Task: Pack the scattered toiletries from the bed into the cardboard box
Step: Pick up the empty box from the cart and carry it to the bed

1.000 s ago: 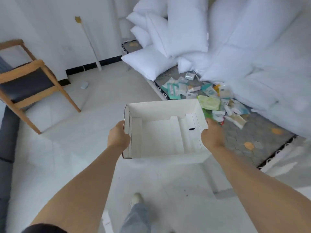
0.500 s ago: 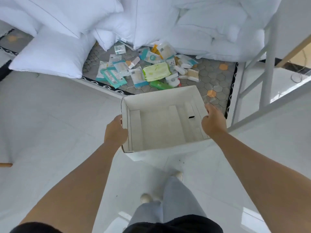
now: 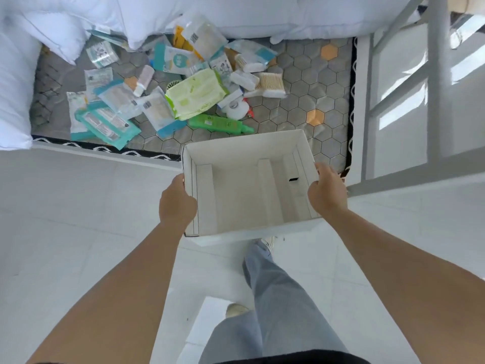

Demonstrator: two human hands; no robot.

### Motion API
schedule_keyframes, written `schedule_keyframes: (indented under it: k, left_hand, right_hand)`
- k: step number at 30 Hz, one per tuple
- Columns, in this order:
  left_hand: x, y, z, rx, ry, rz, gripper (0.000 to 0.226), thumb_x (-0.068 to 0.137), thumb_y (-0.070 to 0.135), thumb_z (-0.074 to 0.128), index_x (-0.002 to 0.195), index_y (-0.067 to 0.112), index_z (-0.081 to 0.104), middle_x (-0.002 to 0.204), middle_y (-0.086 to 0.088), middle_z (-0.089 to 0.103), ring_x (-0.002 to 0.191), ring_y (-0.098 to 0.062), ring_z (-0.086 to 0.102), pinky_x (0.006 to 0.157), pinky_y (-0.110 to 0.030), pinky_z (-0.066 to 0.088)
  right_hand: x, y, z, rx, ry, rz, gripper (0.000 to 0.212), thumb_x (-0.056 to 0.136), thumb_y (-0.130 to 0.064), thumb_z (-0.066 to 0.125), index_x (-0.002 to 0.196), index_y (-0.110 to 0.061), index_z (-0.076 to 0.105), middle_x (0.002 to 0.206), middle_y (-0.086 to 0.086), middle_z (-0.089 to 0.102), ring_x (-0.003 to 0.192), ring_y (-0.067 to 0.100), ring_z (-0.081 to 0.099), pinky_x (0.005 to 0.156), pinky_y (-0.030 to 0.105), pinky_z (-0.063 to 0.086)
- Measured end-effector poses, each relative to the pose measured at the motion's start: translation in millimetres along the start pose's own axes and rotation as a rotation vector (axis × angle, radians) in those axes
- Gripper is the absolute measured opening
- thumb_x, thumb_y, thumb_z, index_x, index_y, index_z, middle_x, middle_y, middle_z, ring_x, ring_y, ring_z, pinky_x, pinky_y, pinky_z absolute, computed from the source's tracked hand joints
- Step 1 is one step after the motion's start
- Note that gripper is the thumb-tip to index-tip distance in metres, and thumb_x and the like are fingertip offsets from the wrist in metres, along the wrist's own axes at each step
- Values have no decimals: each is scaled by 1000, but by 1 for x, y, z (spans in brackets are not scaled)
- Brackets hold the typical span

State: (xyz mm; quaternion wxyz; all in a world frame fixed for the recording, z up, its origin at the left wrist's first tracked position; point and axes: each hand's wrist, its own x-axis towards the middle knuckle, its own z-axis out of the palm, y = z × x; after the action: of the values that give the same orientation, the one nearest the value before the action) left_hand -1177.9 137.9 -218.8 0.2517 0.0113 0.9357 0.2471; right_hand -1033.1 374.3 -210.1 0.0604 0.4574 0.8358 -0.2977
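I carry an open white cardboard box (image 3: 244, 153) in front of me, its far edge over the near edge of the bed. My left hand (image 3: 177, 203) grips its left wall and my right hand (image 3: 326, 193) grips its right wall. Nothing lies inside the box. Beyond it, toiletries lie scattered on the grey hexagon-patterned mattress (image 3: 301, 114): a light green wipes pack (image 3: 195, 94), a green tube (image 3: 220, 124), teal sachets (image 3: 107, 124), a pack of cotton swabs (image 3: 273, 84), a small pink bottle (image 3: 143, 80) and a white round jar (image 3: 237, 109).
White pillows (image 3: 52, 30) and a duvet (image 3: 275, 14) border the pile at the back and left. A white metal bed frame (image 3: 435, 74) rises on the right. My legs in grey trousers (image 3: 273, 292) stand on the white tiled floor (image 3: 65, 219).
I have stepped closer to the bed with the box held in both hands. The view has tilted down, and the box's far edge now overlaps the mattress edge.
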Motion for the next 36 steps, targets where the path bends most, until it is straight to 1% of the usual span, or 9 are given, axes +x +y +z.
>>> schedule_keyframes:
  k: [5,7,11,15,21,25,27,31,36]
  left_hand:
    - [51,20,12,23,-11,-30,60,81,-9,42,138,10,41,122,-16,60,114,-33,54,88,-35,44]
    - [66,26,16,19,-15,-54,60,83,-9,41,139,10,39,123,-16,59,114,-33,54,89,-36,44]
    - [93,30,17,28,-7,-58,58,81,-10,40,135,9,42,112,-16,63,101,-35,57,76,-36,46]
    - [118,28,12,46,1,-53,54,80,-11,39,131,6,43,110,-20,61,101,-37,55,70,-33,39]
    - [151,27,-2,65,-31,21,55,80,-11,40,132,7,43,110,-17,62,98,-36,57,73,-37,44]
    - [176,31,-17,111,-77,88,50,81,-10,39,128,5,43,108,-23,60,91,-37,55,67,-36,40]
    - [188,36,-25,136,-85,105,50,83,-10,39,131,5,42,108,-24,58,96,-38,54,69,-36,38]
    - [215,44,-38,157,-75,150,55,84,-8,42,137,6,37,115,-23,57,104,-40,53,80,-41,44]
    - [241,60,-46,170,-53,136,56,87,-8,42,139,7,34,121,-24,55,112,-40,50,87,-43,43]
  right_hand:
    - [43,-10,6,-34,-39,31,51,84,8,33,132,-5,40,136,11,45,105,37,51,73,34,35]
    - [59,-14,9,-34,-72,24,52,84,8,33,134,-5,38,136,12,44,108,35,50,78,37,40]
    - [82,-26,22,-48,-88,40,51,85,9,34,134,-4,37,135,14,45,115,34,46,88,38,38]
    - [95,-45,33,-50,-76,74,46,86,9,35,130,-3,39,130,15,47,110,36,47,85,39,37]
    - [107,-68,46,-45,-30,143,39,85,10,35,122,-3,40,119,19,51,89,31,46,73,35,34]
    - [118,-89,47,-42,5,188,41,83,12,32,120,-3,41,119,18,51,93,35,50,75,40,39]
    - [123,-101,48,-40,15,179,43,83,13,31,122,-2,41,125,16,49,101,36,51,80,43,42]
    - [132,-120,53,-22,15,165,45,83,15,31,125,0,41,128,16,46,108,35,47,85,42,40]
    - [153,-132,63,5,34,145,42,83,17,34,121,2,42,126,16,48,101,37,52,81,44,44]
